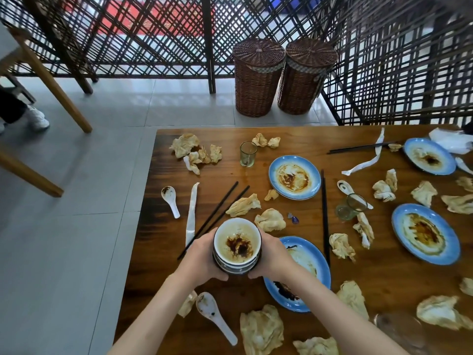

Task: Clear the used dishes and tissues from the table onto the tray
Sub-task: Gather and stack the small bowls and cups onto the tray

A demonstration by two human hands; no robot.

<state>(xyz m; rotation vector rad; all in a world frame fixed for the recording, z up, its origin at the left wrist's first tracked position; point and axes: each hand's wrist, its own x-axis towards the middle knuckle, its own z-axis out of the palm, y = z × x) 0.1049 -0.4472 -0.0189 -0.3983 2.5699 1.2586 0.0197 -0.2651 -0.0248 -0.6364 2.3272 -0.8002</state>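
Observation:
Both hands grip a stack of dirty bowls (pixel 236 245) above the wooden table (pixel 378 272); my left hand (pixel 202 257) holds its left side, my right hand (pixel 273 257) its right. The top bowl has dark sauce stains. A blue plate (pixel 311 254) lies partly under my right wrist. Other soiled blue plates sit at centre (pixel 294 177), right (pixel 425 233) and far right (pixel 429 156). Crumpled stained tissues (pixel 270 219) are scattered everywhere. White spoons (pixel 170 199) (pixel 215 313), black chopsticks (pixel 217 216) (pixel 325 219), an upright glass (pixel 247 153) and a tipped glass (pixel 350 206) remain. No tray is visible.
Two lidded wicker baskets (pixel 258 78) stand on the tiled floor beyond the table, before a lattice screen (pixel 399 73). Wooden chair legs (pixel 51 80) and a person's shoe (pixel 38 117) are at the far left. The table's left edge runs beside grey floor.

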